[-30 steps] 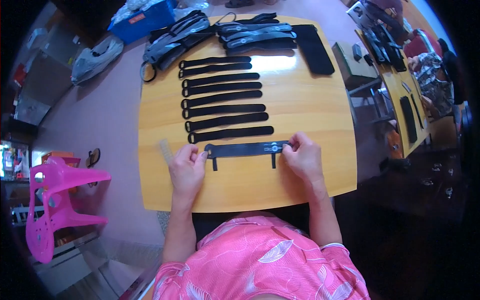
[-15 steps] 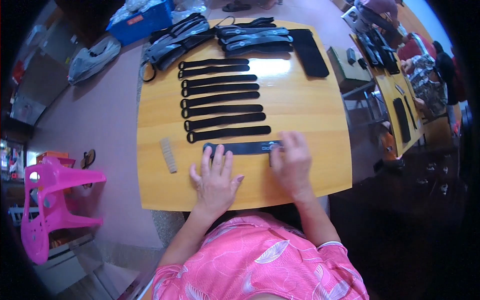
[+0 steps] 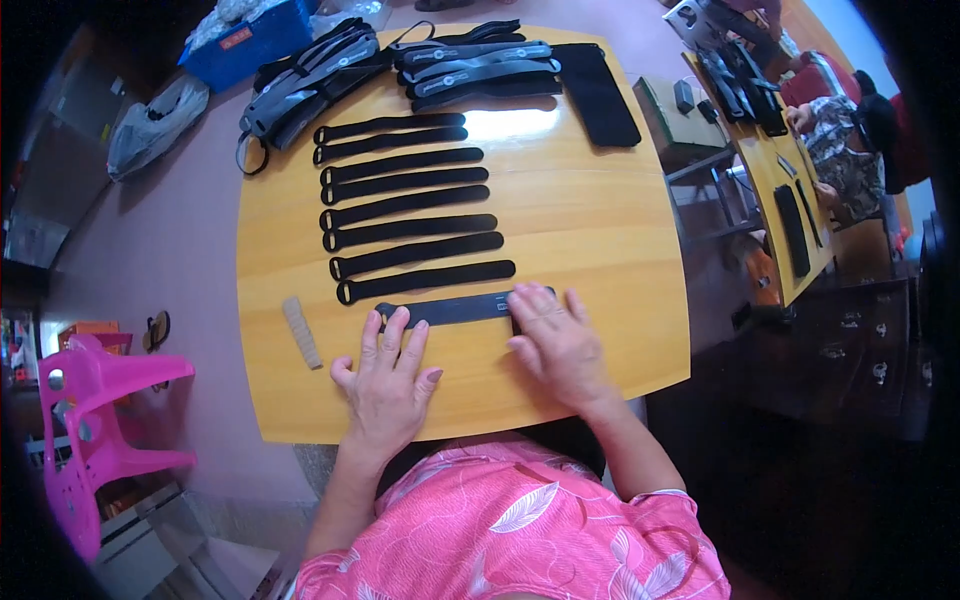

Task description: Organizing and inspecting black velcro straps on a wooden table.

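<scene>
Wooden square table [image 3: 600, 230] with rounded corners stands on a pinkish floor [image 3: 170, 260], a pink plastic chair [image 3: 90, 430] at left. Left hand [image 3: 388, 385] and right hand [image 3: 556, 345] lie flat with fingers spread, pinching nothing, pressing a long black fabric strap [image 3: 450, 308] at the near edge. Uneven pressure could skew it against the row of black straps [image 3: 410, 205] beyond.

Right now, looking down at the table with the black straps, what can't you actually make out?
Head view only:
- The near strap: its right end lies under the right hand, its left end under the left hand fingertips.
- Marks on the grey straps: too small.
- The pale ridged piece: too small to identify.
- The pink chair: bent and cut by the fisheye rim.
</scene>
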The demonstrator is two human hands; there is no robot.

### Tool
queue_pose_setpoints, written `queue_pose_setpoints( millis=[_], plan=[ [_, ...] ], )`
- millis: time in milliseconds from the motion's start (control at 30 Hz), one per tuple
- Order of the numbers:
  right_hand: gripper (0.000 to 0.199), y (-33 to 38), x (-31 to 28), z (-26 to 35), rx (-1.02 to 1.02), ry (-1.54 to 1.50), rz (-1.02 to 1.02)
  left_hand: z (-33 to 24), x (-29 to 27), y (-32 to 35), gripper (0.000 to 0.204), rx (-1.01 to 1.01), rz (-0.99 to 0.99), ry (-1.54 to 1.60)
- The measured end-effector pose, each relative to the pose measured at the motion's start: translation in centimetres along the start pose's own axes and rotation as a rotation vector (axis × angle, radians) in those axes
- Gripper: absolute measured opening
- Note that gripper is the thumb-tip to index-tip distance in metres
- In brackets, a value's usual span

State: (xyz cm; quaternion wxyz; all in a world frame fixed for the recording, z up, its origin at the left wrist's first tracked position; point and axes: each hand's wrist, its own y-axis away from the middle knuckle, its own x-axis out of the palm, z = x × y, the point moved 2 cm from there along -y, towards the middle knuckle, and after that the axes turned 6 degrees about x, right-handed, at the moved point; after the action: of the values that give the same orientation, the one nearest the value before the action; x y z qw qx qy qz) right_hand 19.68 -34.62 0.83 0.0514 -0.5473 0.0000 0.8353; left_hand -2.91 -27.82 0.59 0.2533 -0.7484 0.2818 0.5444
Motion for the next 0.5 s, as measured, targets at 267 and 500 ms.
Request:
queue_pose_setpoints(
  millis=[267, 500],
  plan=[
    [0.039, -0.3, -1.0, -2.1, 0.051, -0.005, -0.043, 2.1, -1.0, -0.2, 0.047, -0.012, -0.024, 0.127],
    [0.029, -1.1, -0.3, -2.9, 0.034, -0.075, -0.202, 2.7, -1.3, -0.2, 0.038, -0.046, -0.061, 0.254]
  ],
)
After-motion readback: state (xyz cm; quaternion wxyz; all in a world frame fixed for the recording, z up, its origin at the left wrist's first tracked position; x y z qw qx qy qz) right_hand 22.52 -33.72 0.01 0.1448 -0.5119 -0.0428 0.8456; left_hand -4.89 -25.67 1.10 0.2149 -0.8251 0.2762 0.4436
